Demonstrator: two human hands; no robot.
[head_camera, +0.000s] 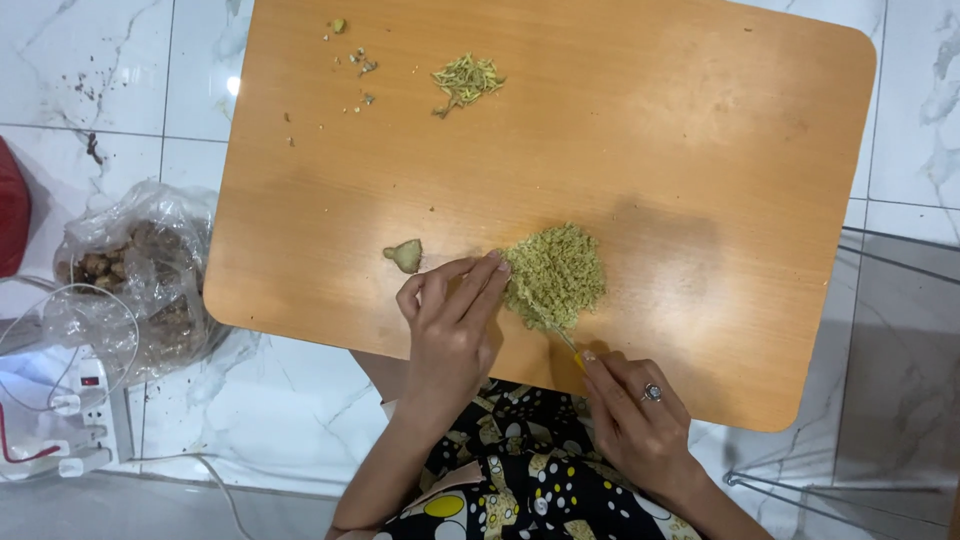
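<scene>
A pile of finely chopped ginger (556, 272) lies on the near part of a wooden table (650, 150). My left hand (452, 322) rests on the table with its fingertips at the pile's left edge. My right hand (636, 420), with a ring on one finger, grips the yellow handle of a thin knife (562, 338) whose blade reaches into the pile. A small whole piece of ginger (405, 255) sits just left of my left hand.
A smaller heap of ginger shreds (466, 80) and scattered peel bits (352, 60) lie at the table's far side. On the marble floor to the left are a plastic bag of ginger roots (140, 280) and a white power strip (70, 400).
</scene>
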